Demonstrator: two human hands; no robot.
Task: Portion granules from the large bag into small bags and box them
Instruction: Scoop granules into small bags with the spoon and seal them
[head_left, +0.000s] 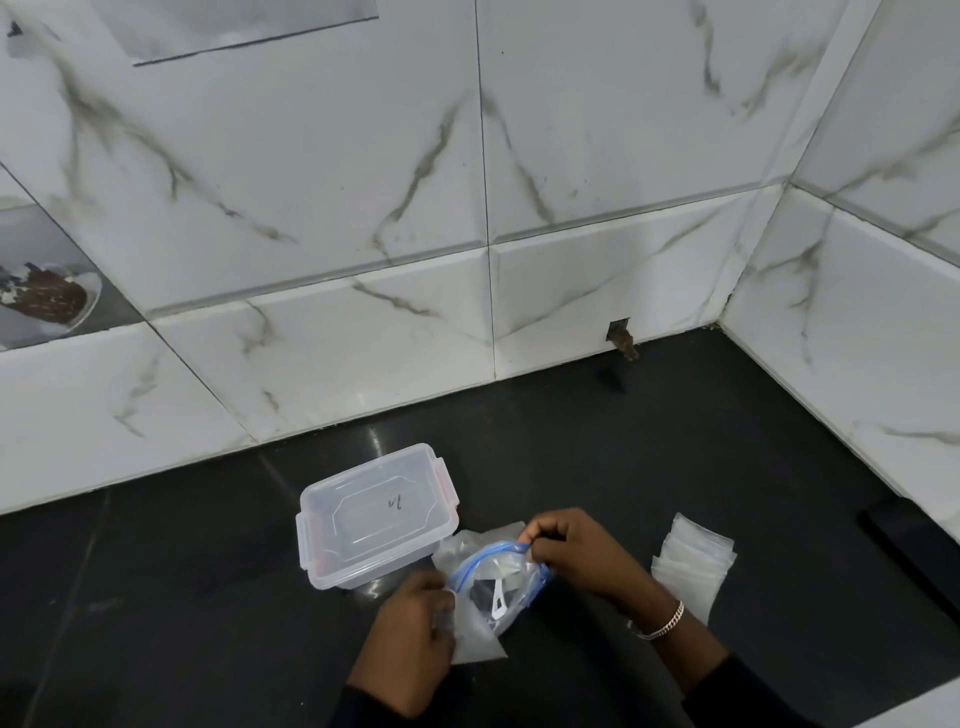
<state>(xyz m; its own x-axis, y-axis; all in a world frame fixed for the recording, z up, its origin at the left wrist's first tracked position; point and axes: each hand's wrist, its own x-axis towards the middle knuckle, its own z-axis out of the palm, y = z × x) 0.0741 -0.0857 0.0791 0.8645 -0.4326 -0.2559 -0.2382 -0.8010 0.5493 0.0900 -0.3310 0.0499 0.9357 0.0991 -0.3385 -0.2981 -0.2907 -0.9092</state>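
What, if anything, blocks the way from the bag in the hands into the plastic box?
The lid is on the box, closing it off. Apart from that, nothing visible lies between the box and the zip bag, which the left hand and right hand hold right beside it.

White, grey-veined tiles (311, 182) behind and on the right, meeting in a corner. Glossy black surface (675, 467) below. Small square hole (618, 328) at the wall's base, brownish stub (627, 351) poking out. Food picture (47, 296) far left.
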